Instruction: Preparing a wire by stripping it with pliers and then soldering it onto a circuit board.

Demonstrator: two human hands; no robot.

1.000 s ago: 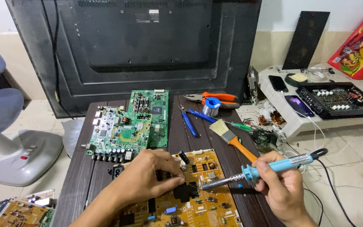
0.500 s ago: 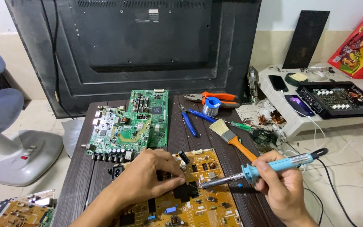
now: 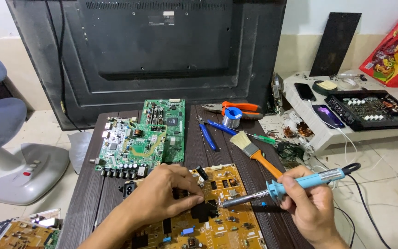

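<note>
- Yellow power board (image 3: 217, 216): left hand (image 3: 162, 196) pinches a component down; keep it steady.
- Right hand (image 3: 307, 207) wraps soldering iron (image 3: 291, 186); tip beside black heatsink (image 3: 203, 211), avoid fingertips (image 3: 198, 199).

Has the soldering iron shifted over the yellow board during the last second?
No. The soldering iron in the right hand keeps its tip at the same spot beside the black heatsink on the yellow circuit board.

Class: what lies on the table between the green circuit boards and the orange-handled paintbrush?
Head view: blue-handled pliers lie between green circuit boards and orange-handled paintbrush.
</note>
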